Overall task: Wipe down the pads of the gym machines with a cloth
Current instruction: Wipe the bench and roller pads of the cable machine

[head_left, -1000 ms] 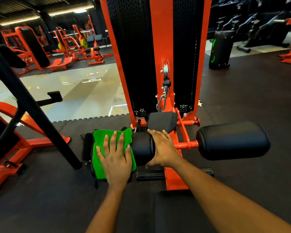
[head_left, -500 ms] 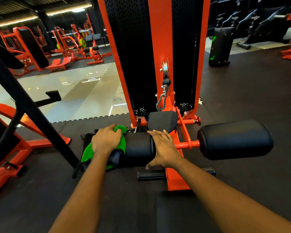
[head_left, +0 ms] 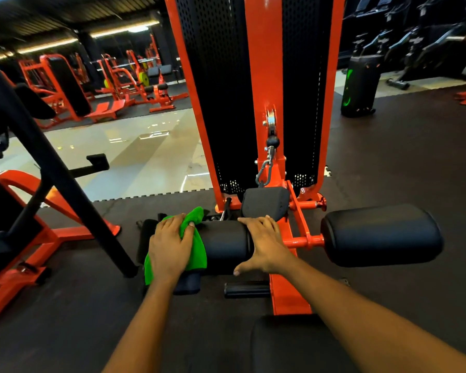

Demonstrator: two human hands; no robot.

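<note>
A green cloth [head_left: 197,247] lies bunched over the left end of the black left roller pad [head_left: 226,244] of an orange machine. My left hand [head_left: 170,246] presses on the cloth and grips it against the pad. My right hand [head_left: 264,244] rests flat, fingers spread, on the pad's right end beside the orange frame. A second black roller pad [head_left: 379,234] sticks out to the right, untouched. A smaller dark pad [head_left: 264,201] sits just behind the right hand. The black seat pad [head_left: 288,343] shows at the bottom under my right forearm.
The orange and black weight stack tower [head_left: 253,90] rises straight ahead. A black slanted bar [head_left: 65,181] and orange frame [head_left: 33,238] of another machine stand close on the left. A black speaker with a green light [head_left: 359,86] stands at the back right. A black foot peg [head_left: 246,289] lies below the pad.
My left hand first swept the cloth up and to the left over the pad's end, bunching it, and has now come back onto the top of the pad. My right hand stayed put.
</note>
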